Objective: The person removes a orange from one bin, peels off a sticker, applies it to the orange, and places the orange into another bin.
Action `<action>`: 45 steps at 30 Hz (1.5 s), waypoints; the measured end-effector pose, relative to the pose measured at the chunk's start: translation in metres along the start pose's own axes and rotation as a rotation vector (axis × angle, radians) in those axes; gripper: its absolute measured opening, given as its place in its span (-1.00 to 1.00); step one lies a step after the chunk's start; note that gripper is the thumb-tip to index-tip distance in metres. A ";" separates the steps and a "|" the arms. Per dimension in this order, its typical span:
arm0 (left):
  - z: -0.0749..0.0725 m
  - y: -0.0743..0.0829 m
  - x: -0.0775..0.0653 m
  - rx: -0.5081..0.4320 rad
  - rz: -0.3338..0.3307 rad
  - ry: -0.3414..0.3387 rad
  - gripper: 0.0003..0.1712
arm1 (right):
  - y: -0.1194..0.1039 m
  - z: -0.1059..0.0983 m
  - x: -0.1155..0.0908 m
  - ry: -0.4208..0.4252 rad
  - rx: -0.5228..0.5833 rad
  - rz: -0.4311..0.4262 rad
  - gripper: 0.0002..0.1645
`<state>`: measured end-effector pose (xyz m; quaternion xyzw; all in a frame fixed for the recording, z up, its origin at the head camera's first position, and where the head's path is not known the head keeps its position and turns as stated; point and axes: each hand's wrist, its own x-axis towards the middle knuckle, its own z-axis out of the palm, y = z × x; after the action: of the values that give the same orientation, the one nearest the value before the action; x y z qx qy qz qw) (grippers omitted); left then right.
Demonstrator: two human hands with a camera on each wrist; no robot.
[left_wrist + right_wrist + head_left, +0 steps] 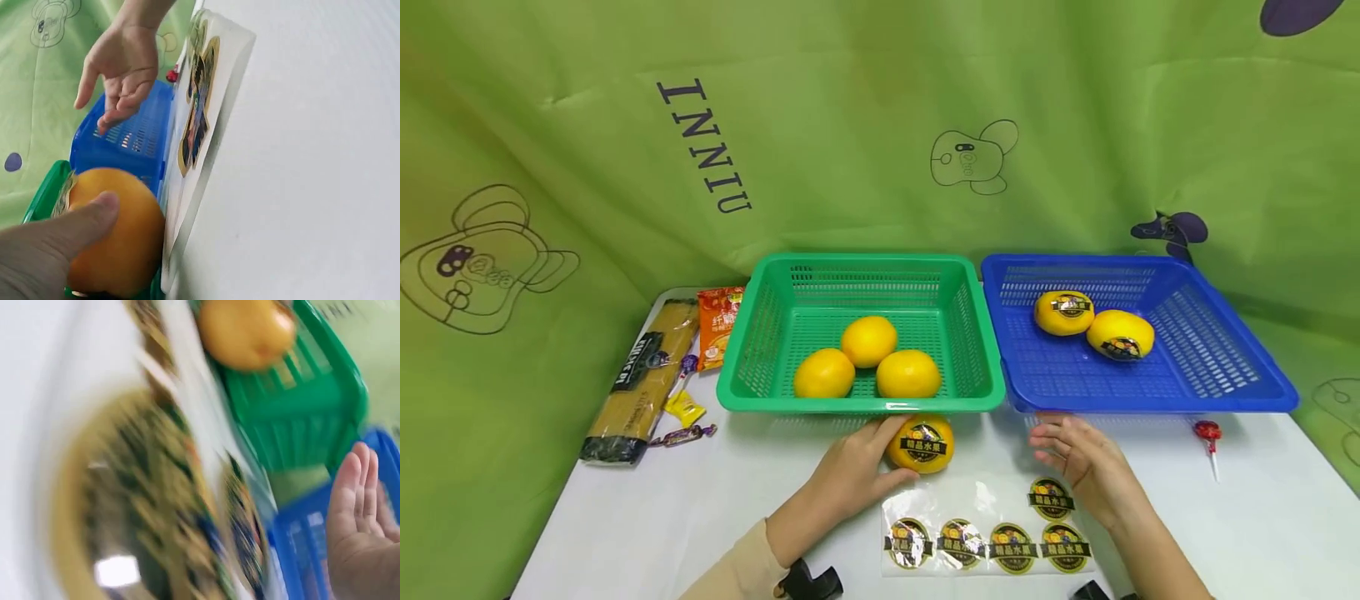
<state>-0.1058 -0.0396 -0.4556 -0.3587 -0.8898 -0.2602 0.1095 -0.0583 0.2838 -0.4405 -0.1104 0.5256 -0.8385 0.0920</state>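
My left hand (856,471) grips an orange (934,454) just in front of the green basket (861,405). A round black-and-gold label sits on the fruit's upper side. In the left wrist view, the thumb (87,226) lies across the orange. My right hand (1093,468) hovers near the front of the blue basket (1157,402), its fingers loosely extended and holding nothing. Below the hands lies a clear sheet of stickers (988,504), with several round labels still on it.
Three plain oranges (869,342) are grouped in the green basket. Two labelled ones (1064,313) lie in the blue basket. Left of the baskets are a noodle pack (643,379), an orange snack bag (718,325) and small candies (685,408). A red lollipop (1208,431) lies at the right.
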 end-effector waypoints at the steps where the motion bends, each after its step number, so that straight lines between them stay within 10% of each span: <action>1: -0.002 0.001 0.001 -0.004 0.009 -0.001 -0.09 | -0.004 -0.009 0.000 -0.009 0.124 -0.013 -0.50; 5: -0.020 0.016 0.007 -0.037 0.108 -0.028 -0.11 | -0.013 -0.032 0.001 0.028 0.362 -0.084 -0.43; 9: -0.061 0.038 0.031 -0.141 0.238 -0.088 -0.12 | -0.015 -0.039 0.003 0.048 0.366 -0.140 -0.42; 13: -0.104 0.055 0.088 -0.253 0.288 -0.145 -0.14 | -0.015 -0.040 0.005 0.039 0.365 -0.187 -0.40; 17: -0.118 0.054 0.167 -0.288 0.261 -0.223 -0.13 | -0.013 -0.039 0.006 0.046 0.348 -0.203 -0.40; 22: -0.088 0.037 0.250 -0.224 0.177 -0.350 -0.13 | -0.007 -0.037 0.004 0.066 0.312 -0.200 -0.41; 27: -0.045 0.021 0.294 -0.153 0.143 -0.463 -0.14 | 0.000 -0.033 -0.001 0.096 0.294 -0.183 -0.41; 36: -0.004 0.028 0.318 0.018 0.161 -0.663 -0.17 | 0.003 -0.028 -0.001 0.131 0.259 -0.188 -0.40; 45: 0.024 0.039 0.326 0.168 0.018 -0.827 -0.20 | 0.003 -0.028 0.001 0.180 0.229 -0.192 -0.42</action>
<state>-0.3130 0.1869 -0.3364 -0.4304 -0.8737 -0.0199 -0.2259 -0.0669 0.3064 -0.4551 -0.0734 0.4196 -0.9044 -0.0239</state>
